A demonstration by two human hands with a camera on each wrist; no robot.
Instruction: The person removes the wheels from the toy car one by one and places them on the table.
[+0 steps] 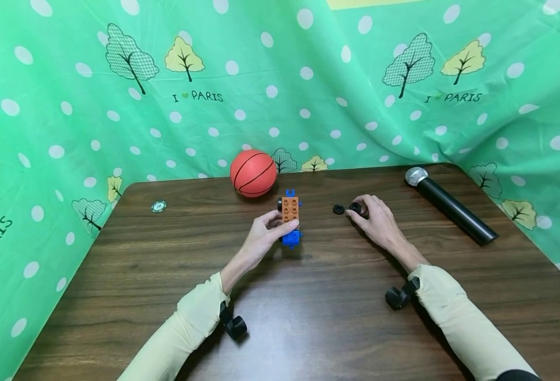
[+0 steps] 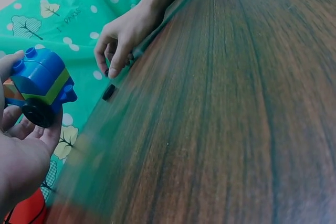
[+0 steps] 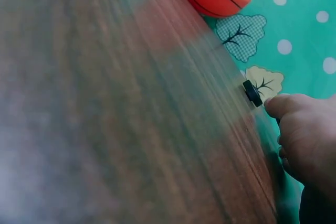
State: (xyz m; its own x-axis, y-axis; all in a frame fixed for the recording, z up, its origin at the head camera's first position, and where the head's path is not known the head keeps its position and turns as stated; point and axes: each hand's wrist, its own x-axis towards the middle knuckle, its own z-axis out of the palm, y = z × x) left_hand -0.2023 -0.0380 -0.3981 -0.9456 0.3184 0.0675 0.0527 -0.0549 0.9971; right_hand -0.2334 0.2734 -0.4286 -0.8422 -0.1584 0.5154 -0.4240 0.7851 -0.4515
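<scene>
My left hand (image 1: 266,233) holds a toy block vehicle (image 1: 290,211) raised off the table, thumb on top and fingers underneath. The vehicle has orange studded blocks, a rounded blue end with a lime strip and a blue hook at its far end. A black wheel (image 2: 38,112) is fitted on its left side, while bare blue axle pegs show on the right. Over the table to the right, my right hand (image 1: 377,219) pinches a black toy wheel (image 1: 355,208) between thumb and fingers. Another black wheel (image 3: 252,93) lies on the table just left of those fingertips.
Behind the vehicle, a red ball (image 1: 253,173) with black lines sits at the back edge. A black microphone (image 1: 453,206) with a silver head lies at the right. On the left is a green and white poker chip (image 1: 158,206). Green cloth surrounds the wooden table (image 1: 308,328).
</scene>
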